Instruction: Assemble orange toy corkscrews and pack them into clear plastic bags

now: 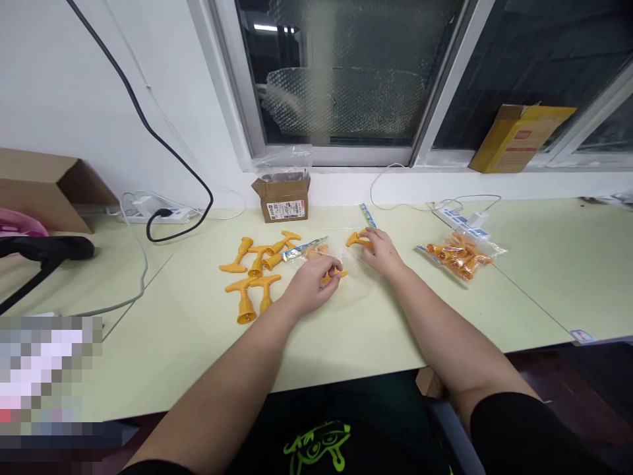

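My left hand (311, 287) is curled, thumb and fingers closed around an orange plastic T-handled piece (341, 273) that is mostly hidden. Another orange T-handled piece (354, 239) is pinched in the fingers of my right hand (383, 254). Beneath and between the hands lies a clear plastic bag (353, 290), its edges hard to make out. Left of my left hand, several orange T-handled pieces with flared, cup-like ends (246, 310) lie loose on the table. A bag with a printed blue-green header (297, 251) rests against them.
A filled bag of orange pieces (452, 257) lies at the right, near a power strip (462, 221). Behind stands an open cardboard box (284, 198). A black cable (148, 125) hangs at the left, above a second power strip (180, 216). A yellow carton (521, 142) leans against the window.
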The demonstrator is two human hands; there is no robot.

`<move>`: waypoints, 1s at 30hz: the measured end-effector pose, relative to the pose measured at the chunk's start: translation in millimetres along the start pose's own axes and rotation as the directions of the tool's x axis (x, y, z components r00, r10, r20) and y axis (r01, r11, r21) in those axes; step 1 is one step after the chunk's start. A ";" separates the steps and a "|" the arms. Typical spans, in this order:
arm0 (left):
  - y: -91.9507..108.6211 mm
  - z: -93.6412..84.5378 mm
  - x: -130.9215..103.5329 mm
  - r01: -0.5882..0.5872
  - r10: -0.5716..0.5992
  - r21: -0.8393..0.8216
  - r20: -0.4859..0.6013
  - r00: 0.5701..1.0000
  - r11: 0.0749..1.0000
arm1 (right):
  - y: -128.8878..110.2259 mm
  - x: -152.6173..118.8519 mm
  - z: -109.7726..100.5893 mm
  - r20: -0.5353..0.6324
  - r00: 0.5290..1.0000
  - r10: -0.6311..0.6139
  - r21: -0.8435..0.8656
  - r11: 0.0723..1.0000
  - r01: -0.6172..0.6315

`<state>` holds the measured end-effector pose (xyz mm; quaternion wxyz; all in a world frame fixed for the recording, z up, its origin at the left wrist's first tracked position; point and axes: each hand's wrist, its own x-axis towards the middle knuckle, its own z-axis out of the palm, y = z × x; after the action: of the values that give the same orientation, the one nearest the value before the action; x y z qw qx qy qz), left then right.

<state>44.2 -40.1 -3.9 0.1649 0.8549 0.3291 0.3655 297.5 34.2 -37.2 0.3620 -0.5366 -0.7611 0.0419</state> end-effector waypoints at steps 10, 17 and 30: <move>-4.1 4.7 -4.4 -0.063 0.025 0.190 0.199 0.980 0.980 | -1.7 4.4 3.3 0.225 0.908 0.354 -0.400 0.883 -0.245; -13.0 0.8 -1.4 0.020 -0.030 0.208 0.045 0.999 0.978 | -13.5 1.2 -13.8 -0.032 0.939 0.344 0.186 0.925 -0.332; -12.1 -0.8 -2.2 0.088 -0.072 0.133 -0.123 0.990 0.987 | -50.0 -14.0 -62.3 0.526 0.832 -0.177 0.812 0.394 -0.429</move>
<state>37.1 -32.8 -10.8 0.1001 0.8272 0.3970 0.3848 297.5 -18.9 24.1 0.3618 -0.2746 -0.6340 0.6259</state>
